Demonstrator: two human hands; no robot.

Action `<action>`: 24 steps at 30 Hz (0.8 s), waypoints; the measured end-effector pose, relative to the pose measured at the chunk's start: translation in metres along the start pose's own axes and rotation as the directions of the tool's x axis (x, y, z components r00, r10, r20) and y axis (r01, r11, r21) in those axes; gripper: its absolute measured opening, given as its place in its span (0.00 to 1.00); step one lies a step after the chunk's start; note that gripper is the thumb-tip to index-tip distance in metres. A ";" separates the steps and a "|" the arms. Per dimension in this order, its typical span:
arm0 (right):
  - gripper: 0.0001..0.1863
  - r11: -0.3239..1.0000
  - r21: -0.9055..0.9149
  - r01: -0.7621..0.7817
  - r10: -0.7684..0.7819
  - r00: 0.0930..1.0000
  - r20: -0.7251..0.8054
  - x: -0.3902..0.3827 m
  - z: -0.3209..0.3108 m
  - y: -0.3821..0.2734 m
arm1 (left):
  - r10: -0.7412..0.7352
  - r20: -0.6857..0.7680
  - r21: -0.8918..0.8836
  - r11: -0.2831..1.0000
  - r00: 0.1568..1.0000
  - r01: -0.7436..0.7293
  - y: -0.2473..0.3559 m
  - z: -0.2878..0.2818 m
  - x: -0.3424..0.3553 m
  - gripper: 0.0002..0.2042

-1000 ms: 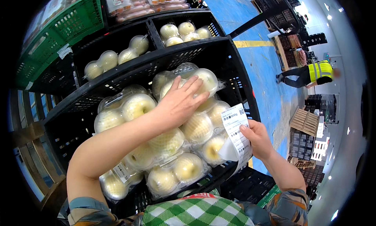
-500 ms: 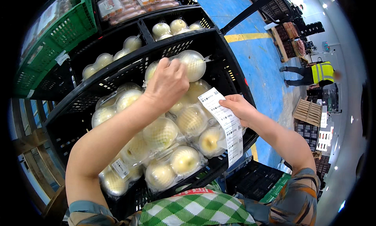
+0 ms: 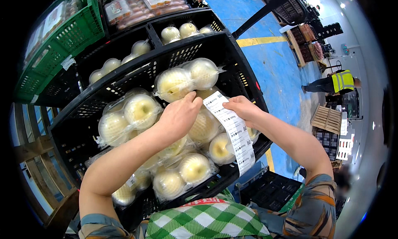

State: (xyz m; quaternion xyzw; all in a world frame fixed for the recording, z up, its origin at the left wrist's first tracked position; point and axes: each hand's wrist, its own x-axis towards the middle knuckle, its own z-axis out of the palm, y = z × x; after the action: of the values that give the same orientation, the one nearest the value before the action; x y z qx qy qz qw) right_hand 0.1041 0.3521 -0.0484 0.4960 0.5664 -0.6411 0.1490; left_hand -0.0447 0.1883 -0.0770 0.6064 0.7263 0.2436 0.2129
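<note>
A black crate [image 3: 70, 143] holds several plastic-wrapped packs of pale yellow fruit [image 3: 195, 170] in foam nets. My left hand [image 3: 184, 112] is in the middle over the packs, fingers curled closed just left of the top of a long white label strip [image 3: 234, 137], below the uppermost pack [image 3: 172, 83]; what is in the fingers, if anything, is hidden. My right hand [image 3: 244, 110] pinches the strip near its upper end, thumb on top, and the strip hangs down over the crate's right part.
Behind are black crates [image 3: 153, 36] of fruit and wrapped packages and a green crate [image 3: 49, 61]. Wooden slats [image 3: 37, 164] stand at left. On the right are a blue floor [image 3: 277, 73], a person in a yellow vest [image 3: 338, 81], pallets [image 3: 325, 117] and stacked crates [image 3: 269, 189].
My left hand has left the uppermost pack, coming down toward the strip with fingers curled. My right hand and strip have moved up and leftward. The person in the vest has shifted slightly.
</note>
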 end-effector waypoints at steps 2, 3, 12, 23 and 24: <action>0.11 1.000 -0.012 -0.007 0.007 1.000 0.000 0.004 -0.001 0.002 | 0.047 -0.045 -0.041 0.998 0.998 -0.049 -0.003 0.007 0.000 0.19; 0.11 1.000 -0.017 -0.011 0.011 1.000 0.000 0.006 -0.001 0.002 | 0.048 -0.033 -0.068 0.996 0.998 -0.051 -0.003 0.006 0.001 0.19; 0.12 0.998 -0.018 -0.053 0.053 0.998 -0.018 0.012 0.014 -0.009 | 0.036 0.077 -0.326 0.945 0.996 -0.009 -0.011 0.026 0.014 0.25; 0.12 0.989 -0.012 -0.150 0.150 0.988 -0.022 0.028 0.013 -0.008 | -0.006 0.031 -0.447 0.894 1.000 0.020 -0.008 0.032 0.014 0.25; 0.13 0.988 -0.020 -0.153 0.152 0.988 -0.022 0.028 0.013 -0.009 | -0.004 0.027 -0.450 0.893 1.000 0.016 -0.008 0.032 0.014 0.25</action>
State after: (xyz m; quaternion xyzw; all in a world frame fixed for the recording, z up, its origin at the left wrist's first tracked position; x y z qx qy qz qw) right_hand 0.0784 0.3539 -0.0677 0.5428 0.5353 -0.6164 0.1972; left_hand -0.0339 0.2044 -0.1070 0.5399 0.6506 0.3962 0.3582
